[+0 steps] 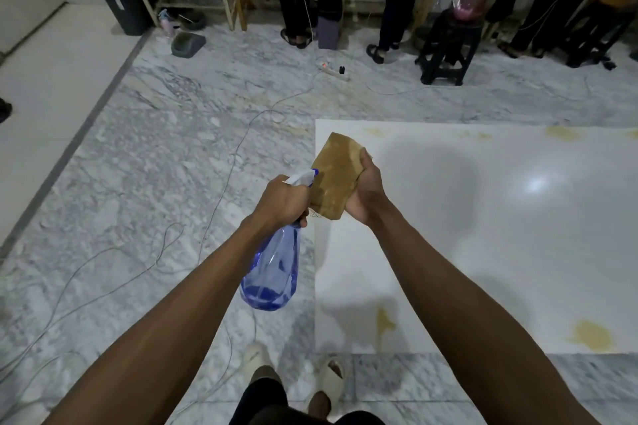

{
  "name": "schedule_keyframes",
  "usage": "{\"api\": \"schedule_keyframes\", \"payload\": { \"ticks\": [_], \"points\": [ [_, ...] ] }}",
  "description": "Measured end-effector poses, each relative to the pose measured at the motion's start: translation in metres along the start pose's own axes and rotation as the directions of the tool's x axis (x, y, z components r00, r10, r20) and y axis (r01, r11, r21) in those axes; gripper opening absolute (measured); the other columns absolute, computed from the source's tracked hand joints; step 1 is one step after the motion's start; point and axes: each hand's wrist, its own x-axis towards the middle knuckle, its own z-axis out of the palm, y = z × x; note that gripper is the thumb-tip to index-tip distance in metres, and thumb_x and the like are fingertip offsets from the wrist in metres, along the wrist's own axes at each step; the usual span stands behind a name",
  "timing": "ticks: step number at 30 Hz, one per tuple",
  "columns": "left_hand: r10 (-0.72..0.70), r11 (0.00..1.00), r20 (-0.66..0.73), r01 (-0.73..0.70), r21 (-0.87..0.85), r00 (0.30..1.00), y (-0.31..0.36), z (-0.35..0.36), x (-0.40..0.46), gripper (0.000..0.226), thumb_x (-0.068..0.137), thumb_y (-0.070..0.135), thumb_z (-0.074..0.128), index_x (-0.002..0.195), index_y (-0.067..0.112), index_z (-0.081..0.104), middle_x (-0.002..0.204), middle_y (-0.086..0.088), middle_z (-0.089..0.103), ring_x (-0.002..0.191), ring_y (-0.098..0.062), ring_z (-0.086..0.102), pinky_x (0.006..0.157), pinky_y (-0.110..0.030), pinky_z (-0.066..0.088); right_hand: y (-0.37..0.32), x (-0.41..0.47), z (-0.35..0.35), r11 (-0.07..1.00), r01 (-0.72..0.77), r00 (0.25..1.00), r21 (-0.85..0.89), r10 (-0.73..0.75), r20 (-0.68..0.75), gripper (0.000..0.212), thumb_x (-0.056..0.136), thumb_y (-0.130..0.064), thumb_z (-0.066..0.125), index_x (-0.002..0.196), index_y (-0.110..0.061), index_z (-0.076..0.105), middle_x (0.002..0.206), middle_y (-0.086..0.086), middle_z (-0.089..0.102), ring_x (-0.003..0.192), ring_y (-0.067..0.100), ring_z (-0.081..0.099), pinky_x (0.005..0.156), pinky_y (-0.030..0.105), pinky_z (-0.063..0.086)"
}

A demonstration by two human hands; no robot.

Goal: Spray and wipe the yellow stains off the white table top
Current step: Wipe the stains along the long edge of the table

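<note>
- Left hand (pixel 281 198) grips the spray bottle (pixel 272 272) by its neck; its long axis runs 6 to 12 o'clock, nozzle toward 1 o'clock.
- Right hand (pixel 367 191) holds a stained cloth (pixel 336 176) before the nozzle, over the tabletop (pixel 483 235) corner.
- Yellow stains (pixel 592 335) lie along the edges at 12 and 5 o'clock.

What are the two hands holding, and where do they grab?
The left hand grips the blue spray bottle at its neck. The right hand holds the brown cloth by its right edge.
</note>
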Motion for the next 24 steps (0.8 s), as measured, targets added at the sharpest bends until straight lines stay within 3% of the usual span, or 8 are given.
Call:
{"api": "schedule_keyframes", "payload": {
  "ticks": [4, 7, 12, 15, 17, 19, 22, 24],
  "points": [
    [-0.028, 0.999, -0.047, 0.027, -0.025, 0.999, 0.002, -0.007, 0.035, 0.017, 0.092, 0.012, 0.054, 0.077, 0.006, 0.059, 0.069, -0.014, 0.061, 0.039, -0.021, 0.06, 0.044, -0.024, 0.046, 0.005, 0.032, 0.001, 0.999, -0.031, 0.999, -0.012, 0.031, -0.01, 0.061, 0.102, -0.058, 0.031, 0.122, -0.011, 0.064, 0.123, 0.017, 0.069, 0.113, 0.032, 0.066, 0.103, 0.046, 0.048],
    [-0.064, 0.997, -0.046, 0.062, -0.055, 0.997, 0.001, -0.018, 0.07, 0.017, 0.087, 0.016, 0.057, 0.084, 0.002, 0.066, 0.077, -0.018, 0.064, 0.05, -0.028, 0.062, 0.051, -0.028, 0.05, 0.022, 0.066, -0.004, 0.985, -0.14, 0.989, -0.103, 0.135, -0.053, 0.068, 0.096, -0.062, 0.045, 0.137, -0.009, 0.054, 0.133, 0.019, 0.063, 0.123, 0.034, 0.06, 0.109, 0.051, 0.043],
    [-0.066, 0.997, -0.042, 0.065, -0.031, 0.997, 0.009, -0.052, 0.143, 0.027, 0.091, 0.012, 0.059, 0.093, -0.013, 0.068, 0.091, -0.028, 0.071, 0.042, -0.023, 0.066, 0.06, -0.034, 0.053, 0.012, 0.133, 0.0, 0.88, -0.159, 0.979, -0.447, 0.082, -0.187, 0.048, 0.103, -0.053, 0.038, 0.111, -0.011, 0.06, 0.108, 0.013, 0.066, 0.091, 0.025, 0.065, 0.086, 0.039, 0.054],
    [-0.046, 0.999, -0.028, 0.046, -0.007, 0.999, 0.014, -0.078, 0.19, 0.031, 0.087, 0.014, 0.058, 0.096, -0.014, 0.066, 0.101, -0.032, 0.072, 0.045, -0.024, 0.07, 0.063, -0.042, 0.055, -0.026, 0.196, 0.019, 0.618, -0.046, 0.937, -0.785, -0.245, -0.248, 0.054, 0.102, -0.059, 0.033, 0.118, -0.015, 0.06, 0.101, 0.006, 0.066, 0.087, 0.021, 0.062, 0.079, 0.034, 0.05],
    [-0.033, 0.999, -0.015, 0.033, -0.003, 0.999, 0.015, -0.091, 0.223, 0.032, 0.084, 0.015, 0.057, 0.094, -0.015, 0.065, 0.1, -0.035, 0.07, 0.045, -0.023, 0.07, 0.064, -0.043, 0.054, -0.051, 0.252, 0.024, 0.368, 0.147, 0.907, -0.918, -0.42, -0.023, 0.051, 0.105, -0.052, 0.029, 0.142, -0.024, 0.05, 0.13, -0.001, 0.063, 0.115, 0.013, 0.059, 0.097, 0.032, 0.045],
    [-0.02, 1.0, -0.007, 0.02, 0.004, 1.0, 0.015, -0.099, 0.258, 0.029, 0.085, 0.011, 0.056, 0.094, -0.015, 0.064, 0.098, -0.036, 0.069, 0.043, -0.022, 0.069, 0.065, -0.043, 0.054, -0.068, 0.312, 0.018, 0.149, 0.166, 0.867, -0.975, -0.493, 0.072, 0.051, 0.106, -0.048, 0.03, 0.151, -0.026, 0.039, 0.152, -0.003, 0.047, 0.139, 0.016, 0.043, 0.115, 0.04, 0.033],
    [-0.01, 1.0, 0.005, 0.01, 0.012, 1.0, 0.005, -0.105, 0.304, 0.027, 0.088, 0.009, 0.055, 0.095, -0.015, 0.065, 0.095, -0.035, 0.07, 0.043, -0.02, 0.069, 0.066, -0.049, 0.059, -0.054, 0.385, 0.005, -0.236, -0.102, 0.925, -0.966, -0.379, -0.005, 0.057, 0.107, -0.043, 0.029, 0.156, -0.015, 0.023, 0.164, 0.013, 0.021, 0.152, 0.033, 0.015, 0.12, 0.058, 0.011],
    [-0.025, 1.0, 0.012, 0.025, 0.003, 1.0, -0.006, -0.105, 0.327, 0.027, 0.089, 0.01, 0.055, 0.095, -0.014, 0.065, 0.095, -0.034, 0.071, 0.045, -0.023, 0.07, 0.064, -0.048, 0.058, -0.023, 0.408, -0.01, -0.465, -0.098, 0.981, -0.88, -0.192, -0.008, 0.059, 0.106, -0.049, 0.026, 0.159, -0.026, 0.014, 0.168, 0.011, -0.001, 0.154, 0.035, -0.004, 0.118, 0.064, 0.001]
  ]
}}
